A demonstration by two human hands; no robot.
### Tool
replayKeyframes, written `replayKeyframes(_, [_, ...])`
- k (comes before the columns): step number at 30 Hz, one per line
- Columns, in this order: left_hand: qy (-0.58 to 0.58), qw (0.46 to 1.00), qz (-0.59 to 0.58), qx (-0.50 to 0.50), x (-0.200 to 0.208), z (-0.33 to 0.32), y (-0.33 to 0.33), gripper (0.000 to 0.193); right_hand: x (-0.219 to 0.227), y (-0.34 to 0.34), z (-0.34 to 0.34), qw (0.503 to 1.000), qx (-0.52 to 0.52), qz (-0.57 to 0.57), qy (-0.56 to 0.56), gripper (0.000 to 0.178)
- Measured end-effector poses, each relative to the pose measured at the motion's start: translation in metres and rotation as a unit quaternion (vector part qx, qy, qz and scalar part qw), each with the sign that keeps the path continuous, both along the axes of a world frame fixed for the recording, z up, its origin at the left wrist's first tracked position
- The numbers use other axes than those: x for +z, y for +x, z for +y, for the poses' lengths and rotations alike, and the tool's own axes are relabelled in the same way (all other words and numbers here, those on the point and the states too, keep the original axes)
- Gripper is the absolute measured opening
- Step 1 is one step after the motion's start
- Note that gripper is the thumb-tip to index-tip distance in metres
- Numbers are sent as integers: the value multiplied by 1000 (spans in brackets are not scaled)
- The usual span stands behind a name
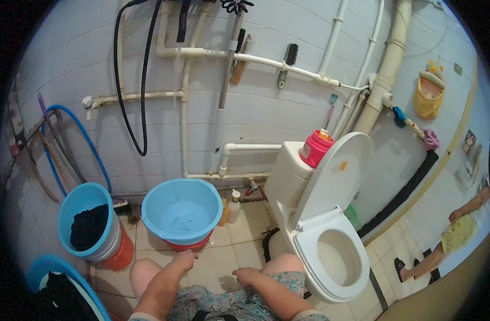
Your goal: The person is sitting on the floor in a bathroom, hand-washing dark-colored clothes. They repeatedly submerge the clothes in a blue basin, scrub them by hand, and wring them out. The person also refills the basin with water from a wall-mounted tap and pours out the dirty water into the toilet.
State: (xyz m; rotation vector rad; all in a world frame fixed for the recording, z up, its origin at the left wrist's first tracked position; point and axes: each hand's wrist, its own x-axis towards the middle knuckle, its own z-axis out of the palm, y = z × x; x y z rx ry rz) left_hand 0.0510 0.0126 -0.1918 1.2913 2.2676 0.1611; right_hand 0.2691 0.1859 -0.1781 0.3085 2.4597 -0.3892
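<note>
My left hand (186, 260) is over my left knee, just in front of the blue basin (181, 206). Its fingers are curled in, and nothing shows in them. By my right thigh, my right hand (247, 276) is also curled closed with nothing visible inside. Both hands are apart from the basin and from each other. The basin rests on a red one (190, 245) and holds what looks like shallow clear water. To the left, a light blue tub (68, 211) with dark cloth (89, 227) in it sits on an orange-red bucket (120, 257).
A larger blue tub (40, 266) with dark cloth is at lower left. The toilet (330, 257) stands right, lid up, with a pink container (316, 148) on its tank. Pump bottles (233, 207) stand behind the basin. Another person (461, 230) is at far right.
</note>
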Motion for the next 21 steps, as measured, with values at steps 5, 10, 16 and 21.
replayKeyframes(5, [41, 999, 13, 15, 8, 6, 6, 38, 5, 2, 1, 1000, -7, -9, -1, 41])
replayKeyframes(10, [62, 997, 34, -19, -19, 1, -6, 36, 5, 1, -1, 1000, 2, -1, 3, 40])
replayKeyframes(16, [0, 1000, 20, -20, 33, 4, 14, 33, -9, 8, 5, 1000, -9, 20, 3, 40])
replayKeyframes(21, [14, 1000, 11, -15, 25, 0, 8, 32, 13, -2, -2, 999, -24, -23, -12, 41])
